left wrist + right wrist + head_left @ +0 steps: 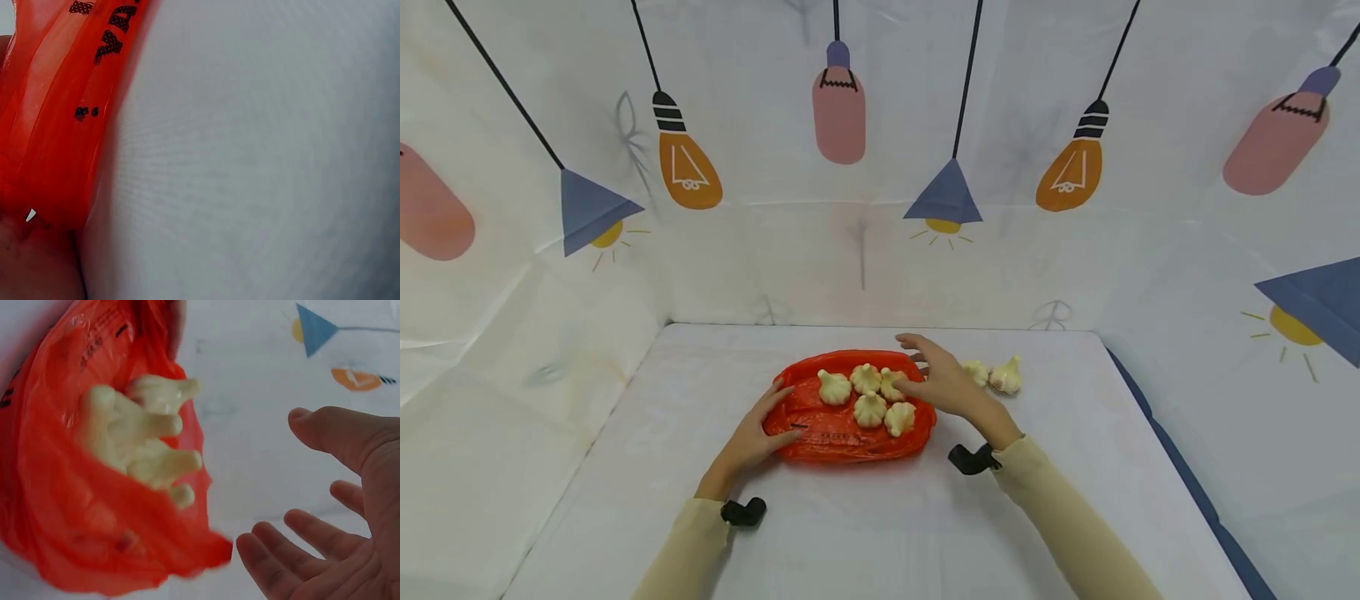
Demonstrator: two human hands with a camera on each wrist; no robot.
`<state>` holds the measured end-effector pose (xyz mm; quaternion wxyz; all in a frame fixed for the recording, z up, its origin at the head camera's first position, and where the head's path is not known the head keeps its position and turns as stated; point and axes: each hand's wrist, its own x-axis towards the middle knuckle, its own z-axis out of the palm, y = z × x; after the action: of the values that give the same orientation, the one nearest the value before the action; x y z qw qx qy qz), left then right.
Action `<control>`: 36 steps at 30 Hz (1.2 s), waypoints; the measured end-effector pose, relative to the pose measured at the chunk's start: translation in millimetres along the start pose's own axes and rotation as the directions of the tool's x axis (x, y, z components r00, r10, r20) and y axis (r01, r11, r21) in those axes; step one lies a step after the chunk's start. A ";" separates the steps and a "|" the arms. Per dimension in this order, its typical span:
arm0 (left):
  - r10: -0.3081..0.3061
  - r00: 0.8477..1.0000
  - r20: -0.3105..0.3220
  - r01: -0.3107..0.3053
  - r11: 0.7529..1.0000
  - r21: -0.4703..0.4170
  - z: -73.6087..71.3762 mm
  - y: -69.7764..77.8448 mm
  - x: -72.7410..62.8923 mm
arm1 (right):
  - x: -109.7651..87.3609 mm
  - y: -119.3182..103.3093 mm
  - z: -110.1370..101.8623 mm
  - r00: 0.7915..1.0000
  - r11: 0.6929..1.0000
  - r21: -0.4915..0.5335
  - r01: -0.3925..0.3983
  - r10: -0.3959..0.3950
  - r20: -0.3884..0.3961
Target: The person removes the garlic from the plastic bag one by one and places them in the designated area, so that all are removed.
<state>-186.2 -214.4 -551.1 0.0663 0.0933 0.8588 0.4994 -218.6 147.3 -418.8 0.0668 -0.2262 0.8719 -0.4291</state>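
Observation:
A red plastic bag (842, 446) lies spread on the table with its mouth turned up, and black print marks its front. Several pale garlic bulbs (869, 410) sit inside it. My left hand (752, 437) grips the bag's left side, thumb toward the front and fingers toward the back. Over the bag's right side hovers my right hand (951, 385), its fingers spread and nothing held. In the right wrist view, the thumb and fingers of that hand stand apart, beside the bag (94, 525). The left wrist view catches printed red plastic (56, 125) close up; most of that hand is hidden.
Two more garlic bulbs, one (1005, 377) in full view and one (976, 372) partly behind the right hand, lie on the white table (865, 533) right of the bag. White sheets (880, 267) printed with lamps enclose the table's back and sides.

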 end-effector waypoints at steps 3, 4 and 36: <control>0.001 1.000 0.002 -0.001 1.000 0.004 -0.2 -0.4 -0.1 | 8.8 -10.8 10.6 0.997 0.999 -0.030 0.033 -0.031 0.071; 0.000 1.000 0.002 0.000 1.000 0.005 -0.1 -0.3 -0.1 | 11.9 -13.2 14.1 0.995 0.998 -0.041 0.043 -0.039 0.093; 0.019 1.000 0.001 -0.019 0.999 0.031 -0.9 2.9 -0.3 | 69.5 -11.9 83.7 0.952 0.981 -0.189 -0.046 0.101 0.289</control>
<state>-185.9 -213.9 -548.2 0.0606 0.1029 0.8654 0.4867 -250.4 49.5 -456.3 0.1922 -0.2604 0.8950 -0.3070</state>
